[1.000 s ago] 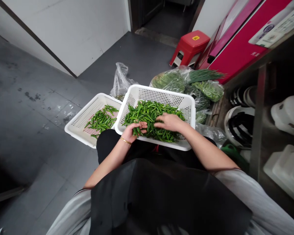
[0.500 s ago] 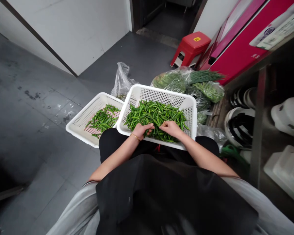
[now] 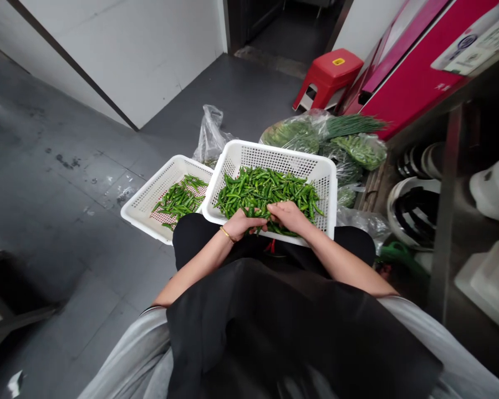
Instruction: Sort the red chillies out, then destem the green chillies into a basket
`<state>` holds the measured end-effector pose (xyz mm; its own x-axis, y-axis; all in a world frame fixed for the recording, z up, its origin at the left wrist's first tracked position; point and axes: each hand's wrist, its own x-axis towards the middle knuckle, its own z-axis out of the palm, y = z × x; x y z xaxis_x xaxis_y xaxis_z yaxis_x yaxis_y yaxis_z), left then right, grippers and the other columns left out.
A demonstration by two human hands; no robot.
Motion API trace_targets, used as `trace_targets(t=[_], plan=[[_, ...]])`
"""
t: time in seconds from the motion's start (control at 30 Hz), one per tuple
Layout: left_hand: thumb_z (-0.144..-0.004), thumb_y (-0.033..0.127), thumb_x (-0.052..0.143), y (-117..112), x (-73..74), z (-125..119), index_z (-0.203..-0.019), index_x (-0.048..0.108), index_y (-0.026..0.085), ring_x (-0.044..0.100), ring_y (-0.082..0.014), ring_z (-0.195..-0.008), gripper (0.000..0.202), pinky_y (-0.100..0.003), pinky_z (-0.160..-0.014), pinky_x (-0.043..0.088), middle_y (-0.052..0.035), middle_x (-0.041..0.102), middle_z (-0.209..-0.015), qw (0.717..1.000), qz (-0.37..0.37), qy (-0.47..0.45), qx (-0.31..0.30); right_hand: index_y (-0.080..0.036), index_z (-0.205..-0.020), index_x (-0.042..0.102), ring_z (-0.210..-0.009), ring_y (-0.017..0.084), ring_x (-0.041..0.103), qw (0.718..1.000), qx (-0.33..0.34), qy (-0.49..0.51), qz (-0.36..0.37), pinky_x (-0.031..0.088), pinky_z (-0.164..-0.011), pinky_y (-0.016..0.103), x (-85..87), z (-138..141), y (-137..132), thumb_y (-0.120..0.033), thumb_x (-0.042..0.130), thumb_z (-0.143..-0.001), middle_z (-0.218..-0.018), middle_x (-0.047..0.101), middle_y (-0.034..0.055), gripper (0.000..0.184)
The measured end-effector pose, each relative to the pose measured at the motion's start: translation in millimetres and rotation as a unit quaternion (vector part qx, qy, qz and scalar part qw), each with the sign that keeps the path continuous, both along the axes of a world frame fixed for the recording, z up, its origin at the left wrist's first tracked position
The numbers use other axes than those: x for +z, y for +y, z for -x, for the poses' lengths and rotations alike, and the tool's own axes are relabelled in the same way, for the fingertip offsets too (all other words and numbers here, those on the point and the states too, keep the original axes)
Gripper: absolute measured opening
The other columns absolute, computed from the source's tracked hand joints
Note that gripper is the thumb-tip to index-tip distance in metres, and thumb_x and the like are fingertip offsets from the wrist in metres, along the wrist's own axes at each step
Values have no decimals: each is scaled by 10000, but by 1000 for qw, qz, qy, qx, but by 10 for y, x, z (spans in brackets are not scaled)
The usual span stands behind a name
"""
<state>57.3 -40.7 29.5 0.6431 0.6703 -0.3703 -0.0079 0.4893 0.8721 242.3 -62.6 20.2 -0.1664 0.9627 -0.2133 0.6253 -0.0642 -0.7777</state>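
A white perforated basket (image 3: 334,191) rests on my lap, holding a heap of green chili peppers (image 3: 270,185). At its near side, my left hand (image 3: 243,223) is closed around a few green chilies, thumb pointing right. Close beside it, the fingers of my right hand (image 3: 290,215) are pinched together at what looks like a chili; the fingertips partly hide it. To the left, a second white basket (image 3: 145,228) has a smaller pile of green chilies (image 3: 179,200) on its reddish bottom.
Clear plastic bags of greens (image 3: 293,136) lie beyond the basket, with a bunch of thin green stalks (image 3: 355,125). A red stool (image 3: 335,69) stands behind them. Bowls and pots (image 3: 416,210) sit on a low shelf at right. A white partition (image 3: 128,55) rises at far left.
My hands have come closer together, and green chilies now show in my left hand's grip. The whole view has shifted slightly.
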Motion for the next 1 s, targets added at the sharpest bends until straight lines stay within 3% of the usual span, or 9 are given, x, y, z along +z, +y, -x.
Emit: trace_targets(t=[0.13, 0.23, 0.33, 0.4, 0.5, 0.6, 0.7, 0.8, 1.0], plan=[[-614, 273, 763, -98, -33, 53, -703, 653, 77, 528, -107, -452, 241, -221, -413, 326, -70, 644, -564, 999, 43, 12, 7, -169, -961, 699, -900, 215, 621, 963, -54, -236, -119, 423, -707, 274, -30, -42, -90, -440, 398, -962, -965, 662, 122, 405], [-602, 232, 755, -152, -51, 89, -740, 649, 86, 632, -170, -564, 227, -240, -485, 424, -108, 693, -656, 996, 85, -16, -12, -184, -1142, 677, -827, 185, 625, 990, -22, -137, -32, 432, -661, 260, -39, -161, -77, -462, 556, -883, -1000, 673, 93, 399], [-593, 210, 752, -184, -48, 86, -730, 656, 79, 620, -162, -518, 212, -258, -493, 457, -107, 689, -644, 994, 102, -8, -37, -161, -989, 719, -627, 137, 574, 998, 24, 41, 41, 405, -569, 240, -46, -151, -62, -491, 534, -884, -737, 657, 25, 392], [-585, 204, 755, -198, -47, 70, -706, 661, 74, 585, -139, -469, 201, -254, -472, 453, -92, 671, -606, 994, 103, 0, -31, -162, -833, 718, -567, 120, 524, 996, 26, 80, 13, 375, -542, 231, -40, -68, -93, -504, 533, -881, -627, 607, -2, 392], [-579, 216, 766, -220, -64, 38, -689, 656, 74, 571, -136, -444, 211, -250, -437, 436, -87, 663, -589, 992, 123, 0, -7, -165, -710, 676, -608, 123, 529, 996, 30, 1, -85, 375, -583, 233, 5, 55, -193, -456, 532, -906, -638, 600, 13, 379], [-571, 225, 775, -237, -93, 4, -690, 650, 72, 580, -149, -442, 230, -259, -430, 437, -94, 661, -584, 987, 157, 7, -5, -162, -756, 679, -761, 172, 591, 969, 40, -186, -158, 405, -667, 260, 58, 77, -227, -402, 427, -972, -769, 635, 79, 410], [-544, 219, 793, -215, -123, -8, -721, 656, 67, 570, -142, -440, 271, -256, -427, 428, -87, 657, -580, 984, 175, 8, 18, -170, -1040, 682, -936, 216, 610, 933, 34, -322, -160, 435, -722, 278, 40, 45, -27, -354, 384, -989, -1017, 638, 133, 353], [-491, 192, 811, -139, -148, 30, -720, 657, 73, 533, -109, -423, 301, -237, -429, 410, -43, 627, -547, 981, 160, -1, 108, -207, -1278, 580, -1025, 236, 612, 920, 42, -372, -114, 470, -767, 293, -89, 104, 390, -363, 481, -946, -1224, 579, 144, 380], [-463, 173, 823, 1, -167, 165, -607, 596, 111, 413, -53, -372, 276, -213, -403, 335, 48, 484, -437, 964, 118, -27, 235, -110, -975, 698, -1022, 271, 651, 925, 84, -369, 41, 500, -794, 303, -326, 201, 953, -339, 568, -874, -1084, 683, 182, 283]])
